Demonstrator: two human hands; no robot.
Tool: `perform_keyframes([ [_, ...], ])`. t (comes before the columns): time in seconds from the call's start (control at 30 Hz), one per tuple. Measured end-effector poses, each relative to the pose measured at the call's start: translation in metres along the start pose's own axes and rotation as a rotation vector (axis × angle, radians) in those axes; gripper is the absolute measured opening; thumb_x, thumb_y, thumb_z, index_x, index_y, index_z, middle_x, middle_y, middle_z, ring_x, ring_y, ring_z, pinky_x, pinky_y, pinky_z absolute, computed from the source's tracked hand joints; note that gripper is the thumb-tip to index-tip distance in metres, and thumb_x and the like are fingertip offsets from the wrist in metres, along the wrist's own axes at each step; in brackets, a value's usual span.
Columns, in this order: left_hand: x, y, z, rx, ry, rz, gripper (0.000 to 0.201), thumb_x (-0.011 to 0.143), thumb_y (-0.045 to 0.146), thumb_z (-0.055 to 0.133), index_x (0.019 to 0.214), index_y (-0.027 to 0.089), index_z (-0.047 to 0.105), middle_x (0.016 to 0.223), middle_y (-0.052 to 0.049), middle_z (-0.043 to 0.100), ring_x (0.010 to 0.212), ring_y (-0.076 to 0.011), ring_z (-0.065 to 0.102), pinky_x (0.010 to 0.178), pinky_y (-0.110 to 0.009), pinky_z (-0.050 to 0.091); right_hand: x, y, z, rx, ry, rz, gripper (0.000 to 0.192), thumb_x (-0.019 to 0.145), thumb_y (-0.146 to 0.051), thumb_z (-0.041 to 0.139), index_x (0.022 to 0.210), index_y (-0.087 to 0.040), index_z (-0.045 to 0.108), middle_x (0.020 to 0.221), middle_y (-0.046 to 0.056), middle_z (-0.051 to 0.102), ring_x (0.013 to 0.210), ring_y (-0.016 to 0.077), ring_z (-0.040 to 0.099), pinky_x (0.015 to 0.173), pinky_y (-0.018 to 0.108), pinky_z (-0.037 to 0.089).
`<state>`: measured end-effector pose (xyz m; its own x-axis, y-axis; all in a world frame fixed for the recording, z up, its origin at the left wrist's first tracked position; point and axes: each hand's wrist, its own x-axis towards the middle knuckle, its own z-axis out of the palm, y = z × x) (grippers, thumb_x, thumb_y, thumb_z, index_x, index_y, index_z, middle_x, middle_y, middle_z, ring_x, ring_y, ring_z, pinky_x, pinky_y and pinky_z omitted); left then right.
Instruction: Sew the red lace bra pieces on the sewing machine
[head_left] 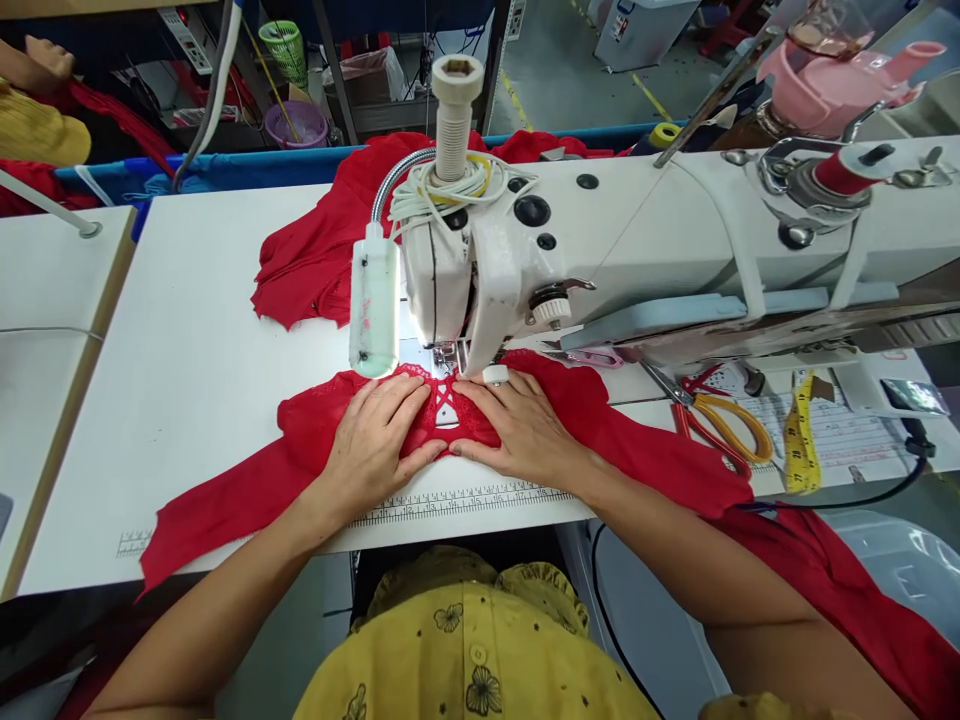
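A red lace garment piece (615,430) lies flat on the white sewing table (195,380), its laced middle right in front of the presser foot (448,357) of a white sewing machine (600,250). My left hand (373,440) presses flat on the fabric left of the lacing, fingers spread toward the needle. My right hand (525,430) presses flat on the fabric right of the lacing, a white thimble-like ring on one finger near the foot. Both hands touch the cloth without gripping it.
A heap of red fabric (315,250) lies behind the machine's lamp (373,305). Yellow-handled scissors (720,420), a yellow tape measure (799,440) and a paper sheet lie to the right. A printed ruler (465,498) runs along the table's front edge. Another person's arm shows at far left.
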<state>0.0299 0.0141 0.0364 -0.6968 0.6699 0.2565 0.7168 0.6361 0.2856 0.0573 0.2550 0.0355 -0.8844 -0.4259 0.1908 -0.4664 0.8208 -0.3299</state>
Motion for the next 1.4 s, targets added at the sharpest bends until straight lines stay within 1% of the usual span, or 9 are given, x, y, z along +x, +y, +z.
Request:
perform_keyframes([
  [0.6,-0.003,0.0,0.002,-0.01,0.013,-0.014,0.056,0.101,0.05,0.053,0.144,0.015,0.043,0.145,-0.014,0.053,0.137,-0.03,0.046,0.117,-0.054,0.035,0.001,-0.006,-0.007,-0.016,-0.018,-0.037,0.064,0.093,-0.057,0.06,0.14,-0.015,0.052,0.142,0.011,0.056,0.124,0.0299,0.051,0.105,0.045,0.039],
  [0.73,-0.002,0.003,-0.009,-0.047,-0.006,0.004,0.053,0.102,0.045,0.053,0.142,0.012,0.044,0.143,-0.016,0.053,0.135,-0.0305,0.045,0.115,-0.05,0.04,0.0,-0.008,-0.018,-0.084,0.033,-0.055,0.051,0.097,-0.049,0.057,0.135,-0.016,0.057,0.136,0.011,0.06,0.121,0.0288,0.053,0.104,0.044,0.039],
  [0.83,0.004,0.003,-0.024,-0.058,0.016,-0.023,0.038,0.102,0.035,0.053,0.132,0.013,0.052,0.135,-0.015,0.057,0.128,-0.0298,0.05,0.111,-0.047,0.043,0.002,-0.004,-0.025,-0.166,0.128,-0.012,0.034,0.102,-0.036,0.048,0.126,-0.015,0.063,0.125,0.013,0.065,0.115,0.0277,0.056,0.1,0.044,0.039],
  [0.9,0.011,0.0,-0.03,-0.048,0.017,-0.043,0.027,0.102,0.03,0.053,0.124,0.013,0.057,0.128,-0.013,0.06,0.123,-0.0294,0.053,0.109,-0.047,0.043,0.006,0.001,-0.024,-0.2,0.146,0.011,0.029,0.103,-0.027,0.046,0.12,-0.014,0.065,0.12,0.014,0.066,0.112,0.0272,0.057,0.098,0.043,0.04],
  [0.97,0.021,-0.003,-0.033,-0.037,-0.006,-0.077,0.024,0.101,0.028,0.055,0.119,0.013,0.058,0.121,-0.013,0.062,0.118,-0.0297,0.055,0.106,-0.046,0.044,0.011,0.005,-0.021,-0.219,0.138,0.023,0.028,0.103,-0.024,0.044,0.116,-0.013,0.066,0.117,0.014,0.067,0.112,0.0272,0.057,0.097,0.043,0.039],
  [1.13,0.042,-0.005,-0.028,0.075,-0.152,-0.194,0.041,0.093,0.039,0.07,0.12,0.012,0.057,0.114,-0.014,0.062,0.108,-0.0344,0.057,0.092,-0.048,0.049,0.024,0.009,-0.013,-0.257,0.065,0.07,0.032,0.101,-0.032,0.051,0.122,-0.012,0.065,0.113,0.015,0.066,0.11,0.0297,0.056,0.097,0.044,0.037],
  [1.23,0.049,-0.004,-0.03,0.128,-0.216,-0.227,0.042,0.089,0.043,0.073,0.115,0.013,0.059,0.107,-0.014,0.063,0.101,-0.0357,0.059,0.085,-0.048,0.048,0.027,0.01,-0.011,-0.224,0.027,0.094,0.027,0.099,-0.033,0.055,0.116,-0.015,0.067,0.11,0.013,0.066,0.105,0.0295,0.055,0.095,0.045,0.037],
  [1.3,0.053,-0.006,-0.032,0.056,-0.254,-0.26,0.041,0.089,0.041,0.074,0.116,0.015,0.06,0.104,-0.012,0.065,0.102,-0.0357,0.059,0.087,-0.048,0.046,0.027,0.012,-0.01,-0.173,0.037,0.094,0.02,0.099,-0.029,0.055,0.107,-0.016,0.068,0.107,0.012,0.065,0.102,0.0287,0.055,0.093,0.044,0.038],
  [1.4,0.058,-0.012,-0.033,-0.172,-0.285,-0.272,0.037,0.087,0.036,0.076,0.117,0.019,0.061,0.109,-0.008,0.068,0.109,-0.0337,0.059,0.097,-0.049,0.042,0.026,0.013,-0.011,-0.069,0.083,0.061,0.014,0.098,-0.023,0.053,0.101,-0.017,0.065,0.107,0.012,0.064,0.102,0.0276,0.054,0.092,0.042,0.04],
])
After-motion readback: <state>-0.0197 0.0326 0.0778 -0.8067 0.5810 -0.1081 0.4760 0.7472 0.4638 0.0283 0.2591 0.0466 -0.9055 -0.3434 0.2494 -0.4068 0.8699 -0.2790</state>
